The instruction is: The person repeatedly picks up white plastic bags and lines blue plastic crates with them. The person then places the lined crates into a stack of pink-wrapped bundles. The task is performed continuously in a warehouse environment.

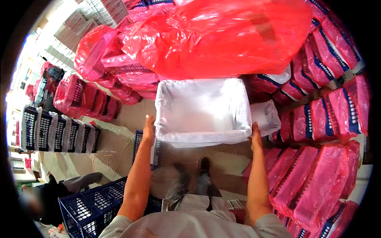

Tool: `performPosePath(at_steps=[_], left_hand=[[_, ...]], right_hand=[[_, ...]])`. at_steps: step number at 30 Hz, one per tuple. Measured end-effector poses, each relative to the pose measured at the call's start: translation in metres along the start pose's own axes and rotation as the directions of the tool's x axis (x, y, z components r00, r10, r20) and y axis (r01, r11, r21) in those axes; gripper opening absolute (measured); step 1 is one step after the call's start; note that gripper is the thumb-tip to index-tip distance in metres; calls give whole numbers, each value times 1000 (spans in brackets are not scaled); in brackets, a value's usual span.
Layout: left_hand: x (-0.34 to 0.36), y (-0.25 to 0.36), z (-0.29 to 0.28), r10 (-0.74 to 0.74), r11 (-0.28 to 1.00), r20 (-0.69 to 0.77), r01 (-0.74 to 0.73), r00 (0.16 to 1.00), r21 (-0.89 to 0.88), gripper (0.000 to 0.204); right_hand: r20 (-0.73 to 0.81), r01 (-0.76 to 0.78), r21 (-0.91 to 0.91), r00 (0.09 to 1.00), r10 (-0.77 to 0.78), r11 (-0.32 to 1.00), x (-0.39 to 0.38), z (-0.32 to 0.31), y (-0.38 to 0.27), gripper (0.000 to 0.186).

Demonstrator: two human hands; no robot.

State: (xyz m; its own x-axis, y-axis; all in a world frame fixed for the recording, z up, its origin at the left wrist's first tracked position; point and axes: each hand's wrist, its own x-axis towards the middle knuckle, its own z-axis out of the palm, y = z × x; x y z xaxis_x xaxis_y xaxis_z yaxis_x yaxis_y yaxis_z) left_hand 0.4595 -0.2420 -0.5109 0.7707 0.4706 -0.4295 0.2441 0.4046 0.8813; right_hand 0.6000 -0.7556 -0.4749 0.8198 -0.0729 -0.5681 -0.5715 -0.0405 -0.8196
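Note:
A rectangular basket (202,137) lined with white plastic sits in front of me, its open top toward me and nothing visible inside. My left hand (149,129) grips its left side near the front corner. On the opposite side, my right hand (256,136) holds the right front corner. Both thumbs show; most of the other fingers are hidden by the basket. A second white-lined basket (266,118) is partly visible just beyond my right hand. Right behind the held basket, a big sheet of red plastic (222,39) spreads out.
Stacks of baskets wrapped in pink-red plastic (313,174) line the right side. More wrapped stacks (85,97) stand at the left, beside dark blue baskets (59,129). Blue baskets (91,204) are at the lower left, near a person in dark clothing (51,198).

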Motion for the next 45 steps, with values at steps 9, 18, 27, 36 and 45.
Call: performPosePath(at_steps=[9,18,27,36,45], left_hand=[[-11,-106,32,65,986,370,-3,927,-165,48],[17,-111,15,7,972,252,53,968,-231,52],[18,-125,-20,48,840,310,-206,949,501,59],[-52,18,72,6,951,-168,46,986,305,51],[-39,51,89,200,843,-200,-64,959,534,40]], right_hand=[[85,-181,197,982,167,964,65,6,71,69],[97,-224,218,973,207,950,69,26,89,65],[10,-162,262,986,165,951,79,35,88,62],[71,312,-101,949,-306,945,-3,37,-13,41],[-108,402,-362,878,-467,841,8,36,23,38]])
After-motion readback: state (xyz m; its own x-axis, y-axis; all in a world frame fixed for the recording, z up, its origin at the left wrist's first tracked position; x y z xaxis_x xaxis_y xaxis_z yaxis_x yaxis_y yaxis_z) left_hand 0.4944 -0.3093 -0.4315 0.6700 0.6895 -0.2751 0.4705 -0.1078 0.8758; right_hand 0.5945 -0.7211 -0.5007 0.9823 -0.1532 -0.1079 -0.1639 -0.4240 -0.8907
